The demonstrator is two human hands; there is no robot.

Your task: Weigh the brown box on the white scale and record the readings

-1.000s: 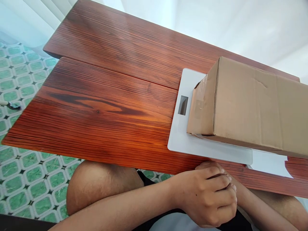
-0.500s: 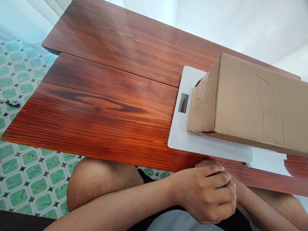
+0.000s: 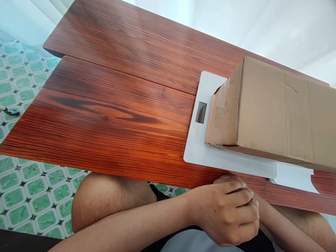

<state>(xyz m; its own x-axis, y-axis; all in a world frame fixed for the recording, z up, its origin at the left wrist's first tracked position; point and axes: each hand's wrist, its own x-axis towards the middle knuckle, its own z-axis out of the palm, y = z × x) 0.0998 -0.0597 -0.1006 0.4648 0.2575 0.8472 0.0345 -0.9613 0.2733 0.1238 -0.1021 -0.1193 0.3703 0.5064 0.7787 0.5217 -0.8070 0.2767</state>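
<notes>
Long brown cardboard box (image 3: 278, 115) lying on flat white rectangular scale (image 3: 207, 150), overhanging its far right edge, near the near edge of the red-brown wooden table (image 3: 110, 105); just below that edge, left hand (image 3: 225, 213) curled closed over mostly hidden right hand (image 3: 258, 204), its fingers unreadable, gripping nothing else; left of box, wide bare wood.

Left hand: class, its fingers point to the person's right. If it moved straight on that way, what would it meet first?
The left hand is already clasped over the right hand, so it would press into that hand at once; the cardboard box sits higher, on the table.
</notes>
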